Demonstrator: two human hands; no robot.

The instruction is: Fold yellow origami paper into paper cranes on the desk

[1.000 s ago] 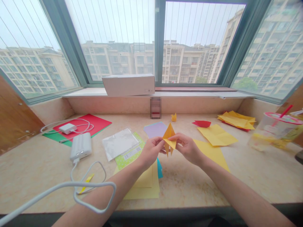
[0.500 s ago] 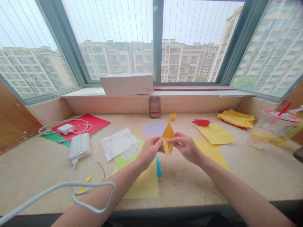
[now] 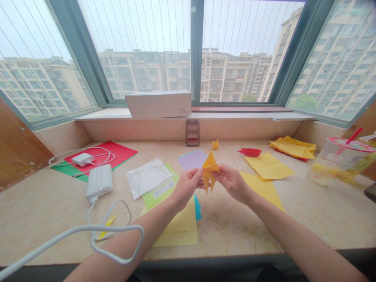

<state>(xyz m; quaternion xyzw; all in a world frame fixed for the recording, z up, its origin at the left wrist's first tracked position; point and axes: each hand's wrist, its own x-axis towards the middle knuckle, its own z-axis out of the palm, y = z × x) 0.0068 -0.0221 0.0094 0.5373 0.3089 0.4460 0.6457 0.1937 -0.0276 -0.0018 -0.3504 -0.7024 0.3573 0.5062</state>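
Left hand (image 3: 188,186) and right hand (image 3: 230,178) pinch a folded yellow paper (image 3: 209,167) between them above the counter (image 3: 235,235).
At far left, a white charger (image 3: 83,159) rests on a red sheet (image 3: 110,150), with a white power bank (image 3: 100,182) just beside it; next comes a clear packet (image 3: 149,178) partly over a green dotted sleeve (image 3: 163,194). The left fingers grip the folded paper's left side, the right fingers its right; one point stands up and two narrow points hang down. Behind it sits a small yellow figure (image 3: 215,145). Farther right lie a red folded piece (image 3: 249,152), a creased yellow sheet (image 3: 268,166), a stack of yellow papers (image 3: 293,147) and, nearest the right edge, a lidded cup (image 3: 330,160) with a red straw (image 3: 354,135).
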